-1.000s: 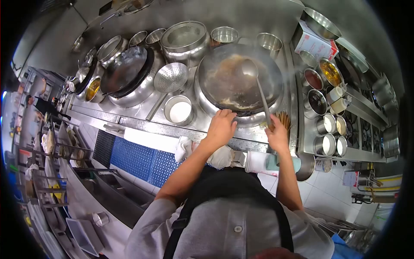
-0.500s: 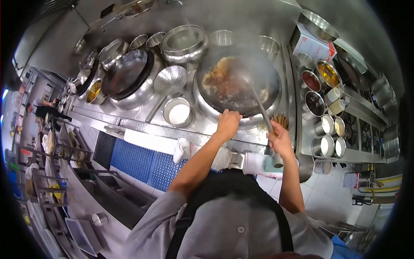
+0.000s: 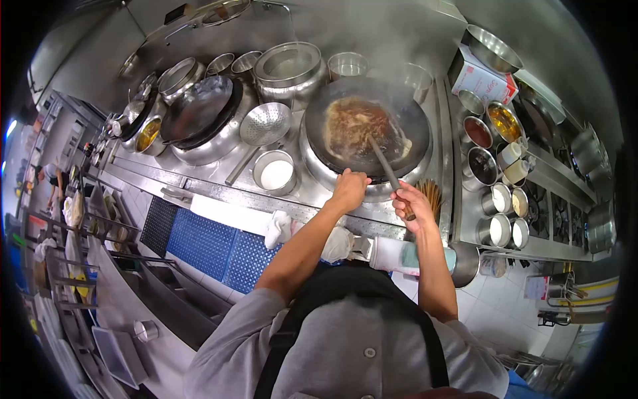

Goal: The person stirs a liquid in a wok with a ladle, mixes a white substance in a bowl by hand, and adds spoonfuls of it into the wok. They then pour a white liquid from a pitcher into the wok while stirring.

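Observation:
Brown food in sauce [image 3: 362, 126] lies in a large steaming wok [image 3: 412, 120] on the stove. My left hand [image 3: 351, 189] is closed at the wok's near rim; a cloth or handle under its fingers cannot be made out. My right hand [image 3: 413, 205] grips the wooden end of a long ladle [image 3: 385, 163], whose head is down in the food. A bowl of white contents [image 3: 275, 175] and a perforated strainer [image 3: 266, 124] stand left of the wok.
A second wok [image 3: 199, 110] sits at the left, with metal pots [image 3: 289, 63] behind. Sauce containers [image 3: 482, 165] line the right counter. A bamboo brush [image 3: 430, 194] is beside my right hand. Far left, another person [image 3: 53, 176] stands.
My right hand has moved left and up with the ladle. The food has gathered nearer the wok's middle, and less steam covers it. My left hand stays at the rim.

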### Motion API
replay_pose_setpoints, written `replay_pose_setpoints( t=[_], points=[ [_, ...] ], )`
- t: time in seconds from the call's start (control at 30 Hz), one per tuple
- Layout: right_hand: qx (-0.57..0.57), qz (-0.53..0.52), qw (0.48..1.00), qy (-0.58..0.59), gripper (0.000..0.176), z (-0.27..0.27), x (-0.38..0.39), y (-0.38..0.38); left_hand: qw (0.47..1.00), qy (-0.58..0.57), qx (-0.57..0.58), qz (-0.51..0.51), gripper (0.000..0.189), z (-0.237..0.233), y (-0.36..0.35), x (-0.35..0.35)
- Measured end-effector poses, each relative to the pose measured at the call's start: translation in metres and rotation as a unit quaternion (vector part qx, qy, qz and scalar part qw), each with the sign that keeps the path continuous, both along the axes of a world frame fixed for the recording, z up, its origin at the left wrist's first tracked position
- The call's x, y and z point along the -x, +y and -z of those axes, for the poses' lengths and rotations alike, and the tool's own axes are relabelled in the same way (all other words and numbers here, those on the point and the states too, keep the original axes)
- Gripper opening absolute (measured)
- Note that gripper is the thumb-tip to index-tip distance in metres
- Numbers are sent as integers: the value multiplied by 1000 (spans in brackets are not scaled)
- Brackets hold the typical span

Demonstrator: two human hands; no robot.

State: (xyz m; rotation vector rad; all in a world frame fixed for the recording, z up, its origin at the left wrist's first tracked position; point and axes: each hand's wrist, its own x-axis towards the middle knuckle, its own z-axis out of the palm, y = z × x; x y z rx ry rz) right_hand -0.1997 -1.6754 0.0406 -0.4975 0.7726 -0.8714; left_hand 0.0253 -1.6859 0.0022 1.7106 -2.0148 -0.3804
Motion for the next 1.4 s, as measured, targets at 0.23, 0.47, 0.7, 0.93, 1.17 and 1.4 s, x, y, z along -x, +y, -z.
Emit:
replay_pose_setpoints(
  t=[0.23,0.47,0.7,0.93,1.17,1.4],
  points=[
    [101,-10,989,103,59,-60,16,-3,1000,11,-18,5,31,-8,2,-4],
    [325,45,865,381,62,-151,33,1,1000,19,-21,7,32,-6,2,-3],
    [372,137,847,354,53,-116,12,-15,999,15,-51,12,32,-4,0,-4],
    [367,56,723,582,61,-26,-12,-45,999,20,-33,14,34,0,1,-4],
    [105,-27,971,211,58,35,-28,-30,997,11,-74,22,36,-8,-3,-5],
    [70,-50,969,231,55,-24,8,6,999,42,-17,18,33,-2,-2,-6]
  ],
)
